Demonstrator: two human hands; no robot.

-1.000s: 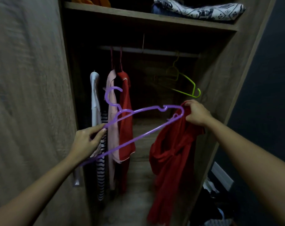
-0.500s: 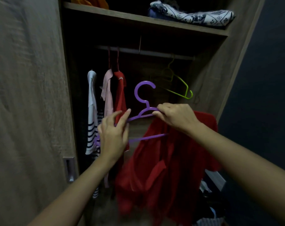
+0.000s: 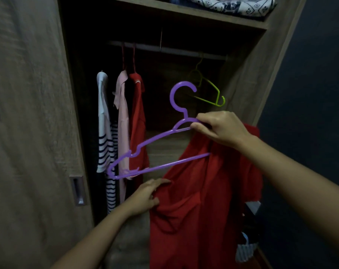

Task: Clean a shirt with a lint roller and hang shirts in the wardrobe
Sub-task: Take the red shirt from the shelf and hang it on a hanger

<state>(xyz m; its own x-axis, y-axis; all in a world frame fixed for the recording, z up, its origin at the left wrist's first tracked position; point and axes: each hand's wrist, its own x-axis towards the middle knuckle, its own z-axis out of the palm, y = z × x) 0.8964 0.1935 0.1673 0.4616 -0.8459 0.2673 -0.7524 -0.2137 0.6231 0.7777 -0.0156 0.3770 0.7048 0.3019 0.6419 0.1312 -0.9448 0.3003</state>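
Left hand point(image 3: 145, 197) has dropped off the purple hanger point(image 3: 155, 138) and now grips the left edge of the red shirt point(image 3: 193, 210). Right hand point(image 3: 221, 129) alone pinches the hanger at its neck, in front of the open wardrobe point(image 3: 265, 61) with the hook below the rail point(image 3: 184, 52); looks like threading the shirt on, not hung yet. Hanger's right end is buried behind cloth and the right hand, so can't tell if it's inside the collar; shirt hem cut off at the bottom, interior dim, no lint roller in view.

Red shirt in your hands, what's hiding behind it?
The purple hanger runs behind the red shirt, its right end covered. Beside the cloth, the wardrobe's wooden back panel shows; whatever lies directly behind is hidden.
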